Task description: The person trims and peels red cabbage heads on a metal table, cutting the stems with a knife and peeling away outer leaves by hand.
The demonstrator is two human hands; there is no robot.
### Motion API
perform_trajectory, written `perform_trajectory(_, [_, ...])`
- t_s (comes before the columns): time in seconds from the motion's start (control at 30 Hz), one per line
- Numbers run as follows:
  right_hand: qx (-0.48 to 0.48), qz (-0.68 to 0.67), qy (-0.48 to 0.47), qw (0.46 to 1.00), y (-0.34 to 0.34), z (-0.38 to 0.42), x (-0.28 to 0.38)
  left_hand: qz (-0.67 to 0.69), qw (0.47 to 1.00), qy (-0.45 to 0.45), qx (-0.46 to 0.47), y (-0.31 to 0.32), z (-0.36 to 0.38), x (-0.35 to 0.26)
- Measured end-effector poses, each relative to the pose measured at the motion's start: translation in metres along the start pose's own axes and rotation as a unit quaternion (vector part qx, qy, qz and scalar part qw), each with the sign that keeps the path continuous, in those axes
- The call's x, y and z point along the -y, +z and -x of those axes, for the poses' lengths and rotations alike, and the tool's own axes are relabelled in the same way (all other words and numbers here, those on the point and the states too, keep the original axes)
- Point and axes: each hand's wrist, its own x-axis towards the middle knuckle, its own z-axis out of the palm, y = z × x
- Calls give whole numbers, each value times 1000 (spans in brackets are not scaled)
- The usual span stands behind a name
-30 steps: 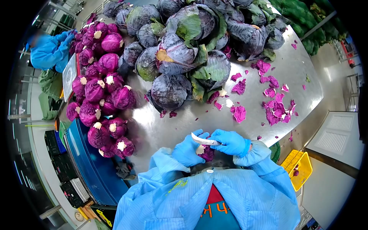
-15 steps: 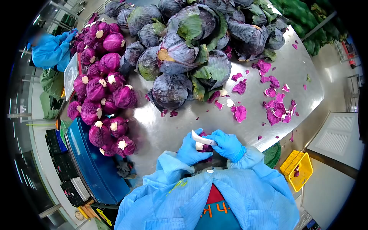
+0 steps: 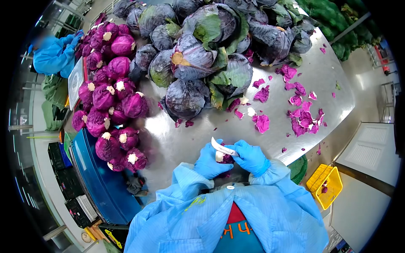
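In front of my chest, my left hand (image 3: 209, 162) is closed around a red cabbage (image 3: 227, 159), most of it hidden behind the fingers and the blade. Its pale cut stem (image 3: 219, 156) faces up and left. My right hand (image 3: 252, 158) grips a knife with a curved white blade (image 3: 225, 148), which lies across the cabbage close over the stem, tip pointing up and left. Both hands wear blue gloves. Trimmed red cabbages (image 3: 104, 98) with pale stem ends are piled to the left. Untrimmed cabbages (image 3: 185, 99) with dark outer leaves are heaped ahead.
The steel table (image 3: 168, 147) carries scattered purple leaf scraps (image 3: 304, 121) on the right. A blue bin (image 3: 99, 181) stands at the table's left side. A yellow basket (image 3: 333, 189) is at the lower right. Another person in blue (image 3: 52, 55) is at the far left.
The blade has turned slightly, so its flat side with small print now shows and its tip points higher. Both hands keep their hold, and the whole view has shifted a little.
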Motion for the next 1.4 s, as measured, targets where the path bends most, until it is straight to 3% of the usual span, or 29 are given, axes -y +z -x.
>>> perform_trajectory(0.13, [-70, -71, 67, 993, 10, 2, 5, -33, 997, -64, 14, -10, 4, -32])
perform_trajectory(0.33, [-88, -99, 52, 990, 16, 3, -3, -67, 997, 9, -24, -4, 4, -8])
perform_trajectory(0.43, [-103, -59, 182, 976, 19, 0, -31, -83, 995, 49, -38, -6, 9, -2])
perform_trajectory(0.47, [-177, -135, 154, 963, 27, 2, -54, -83, 994, 64, -29, -9, 8, -1])
perform_trajectory(0.53, [-251, -160, 210, 931, 7, -1, -75, -81, 993, 87, -3, -12, 13, 6])
perform_trajectory(0.63, [-326, -155, 204, 910, -26, 5, -100, 101, 991, 84, 24, -21, 16, 22])
perform_trajectory(0.67, [-355, -149, 205, 900, -41, 8, -97, 214, 975, 47, 39, -28, 17, 24])
perform_trajectory(0.73, [-402, -134, 216, 879, -71, 18, -103, 429, 901, -31, 63, -42, 20, 25])
perform_trajectory(0.77, [-443, -91, 189, 872, -82, 25, -113, 495, 865, -18, 78, -45, 17, 39])
perform_trajectory(0.87, [-546, 86, 150, 819, -120, 46, -140, 721, 680, -33, 128, -47, 22, 40])
perform_trajectory(1.0, [-587, 185, 202, 762, -161, 57, -110, 859, 485, 29, 161, -43, 14, 28])
perform_trajectory(1.03, [-584, 214, 177, 762, -159, 60, -114, 861, 473, 14, 186, -45, 13, 28])
perform_trajectory(1.13, [-558, -170, 185, 791, -128, 40, -89, 860, 482, 22, 164, -46, 8, 28])
perform_trajectory(1.23, [-426, -266, 277, 819, -88, 19, -56, 849, 514, 32, 120, -52, 6, 17])
perform_trajectory(1.4, [-235, -455, 290, 809, -11, 12, -22, 797, 601, 30, 52, -82, 10, 17])
